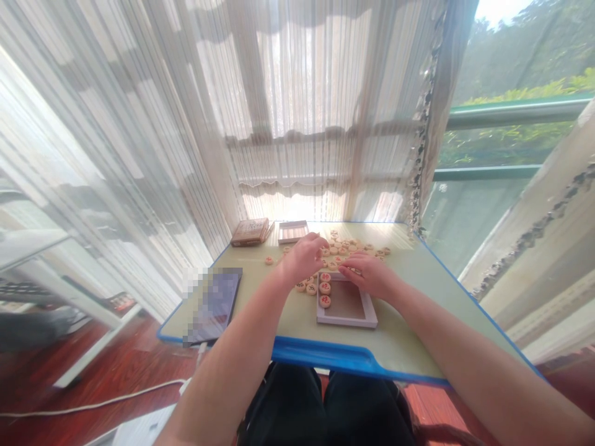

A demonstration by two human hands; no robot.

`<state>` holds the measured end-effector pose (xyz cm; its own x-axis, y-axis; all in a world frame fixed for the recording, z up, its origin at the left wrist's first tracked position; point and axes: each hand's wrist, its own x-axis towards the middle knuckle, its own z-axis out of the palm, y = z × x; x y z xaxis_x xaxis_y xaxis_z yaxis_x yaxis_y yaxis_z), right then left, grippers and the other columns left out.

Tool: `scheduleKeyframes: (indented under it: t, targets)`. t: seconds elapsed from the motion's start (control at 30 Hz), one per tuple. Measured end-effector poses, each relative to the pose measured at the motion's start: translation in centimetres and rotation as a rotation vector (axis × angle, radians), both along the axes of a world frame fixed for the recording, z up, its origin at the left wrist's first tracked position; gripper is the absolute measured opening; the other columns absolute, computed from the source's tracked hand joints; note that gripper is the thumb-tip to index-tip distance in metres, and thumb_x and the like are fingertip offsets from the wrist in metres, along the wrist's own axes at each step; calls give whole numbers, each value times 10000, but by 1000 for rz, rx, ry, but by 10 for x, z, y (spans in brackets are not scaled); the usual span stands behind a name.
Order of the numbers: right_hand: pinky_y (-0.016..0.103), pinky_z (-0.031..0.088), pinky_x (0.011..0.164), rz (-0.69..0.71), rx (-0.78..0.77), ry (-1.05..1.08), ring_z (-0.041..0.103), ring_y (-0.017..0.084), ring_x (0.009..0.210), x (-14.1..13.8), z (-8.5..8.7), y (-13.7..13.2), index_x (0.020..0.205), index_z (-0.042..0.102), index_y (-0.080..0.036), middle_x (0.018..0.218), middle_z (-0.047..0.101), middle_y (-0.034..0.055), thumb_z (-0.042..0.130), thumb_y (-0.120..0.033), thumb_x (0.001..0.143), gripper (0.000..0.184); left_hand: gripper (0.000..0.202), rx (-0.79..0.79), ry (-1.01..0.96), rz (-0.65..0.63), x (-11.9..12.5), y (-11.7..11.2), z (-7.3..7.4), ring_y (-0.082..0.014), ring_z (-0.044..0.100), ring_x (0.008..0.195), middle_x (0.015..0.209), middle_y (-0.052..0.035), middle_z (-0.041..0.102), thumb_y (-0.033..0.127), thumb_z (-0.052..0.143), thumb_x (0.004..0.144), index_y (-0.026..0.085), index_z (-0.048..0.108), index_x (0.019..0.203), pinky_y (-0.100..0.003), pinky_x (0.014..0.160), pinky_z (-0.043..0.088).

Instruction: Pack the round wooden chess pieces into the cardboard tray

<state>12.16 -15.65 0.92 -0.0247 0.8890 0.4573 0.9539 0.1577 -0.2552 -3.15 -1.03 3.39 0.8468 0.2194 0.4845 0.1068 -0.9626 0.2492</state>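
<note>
My left hand [307,255] hovers over the loose xiangqi pieces [343,250], its fingers bent but apart; no piece shows in it. My right hand [369,274] reaches across the far right corner of a shallow open box [346,321]. Its fingers are stretched towards the left, low over the pieces, and what lies beneath them is hidden. Three round wooden pieces with red characters [325,288] form a column along the box's left side. Several pieces with dark characters [311,289] lie just outside that side.
A tablet [216,303], partly blurred out, lies at the table's left, with a white cable [201,354] at its near edge. Farther back are a brown box [250,231] and a shallow tray [293,231]. Blue edging [325,354] borders the table; sheer curtains [297,124] hang behind.
</note>
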Motion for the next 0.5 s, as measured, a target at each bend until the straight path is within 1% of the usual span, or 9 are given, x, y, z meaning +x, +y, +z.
scheduleKeyframes:
  t: [0.07, 0.17, 0.27, 0.33, 0.4, 0.5]
  targets:
    - [288, 433, 768, -8, 7, -5, 585, 187, 843, 1, 0, 0, 817, 690, -199, 792, 673, 58, 415, -349, 915, 328, 365, 5, 3, 22, 3, 4, -5, -159, 552, 822, 883, -55, 574, 38, 496, 658, 146, 613, 987, -271, 778, 475]
    - [290, 429, 774, -39, -6, -19, 588, 193, 857, 4, -3, 1, 818, 693, -204, 804, 682, 55, 417, -362, 911, 332, 318, 4, 66, 123, 6, 13, -13, -184, 558, 852, 861, -52, 597, 76, 509, 680, 155, 623, 966, -295, 782, 477]
    - [306, 426, 788, -112, 19, -16, 590, 205, 870, 8, -5, 1, 845, 698, -205, 838, 694, 59, 402, -388, 913, 354, 234, 6, 145, 186, 7, 18, -16, -187, 571, 828, 843, -51, 611, 116, 521, 696, 157, 644, 891, -292, 757, 478]
    - [312, 426, 788, -200, 89, 28, 589, 210, 877, 12, -4, 2, 878, 695, -201, 861, 699, 64, 381, -411, 916, 380, 191, 9, 179, 216, 6, 19, -16, -182, 577, 802, 839, -50, 617, 138, 527, 700, 162, 654, 841, -284, 736, 478]
    - [320, 425, 798, -310, 156, 81, 584, 216, 890, 20, -5, 3, 910, 688, -197, 882, 698, 69, 355, -431, 919, 407, 191, 10, 182, 229, 5, 18, -16, -176, 581, 791, 856, -45, 624, 153, 528, 704, 170, 658, 844, -277, 724, 477]
    - [355, 395, 895, -473, 153, 115, 558, 239, 988, 35, -9, 6, 976, 673, -188, 995, 678, 88, 325, -438, 915, 433, 209, 7, 169, 198, 6, 18, -17, -167, 588, 787, 875, -38, 636, 174, 504, 741, 183, 663, 875, -270, 735, 473]
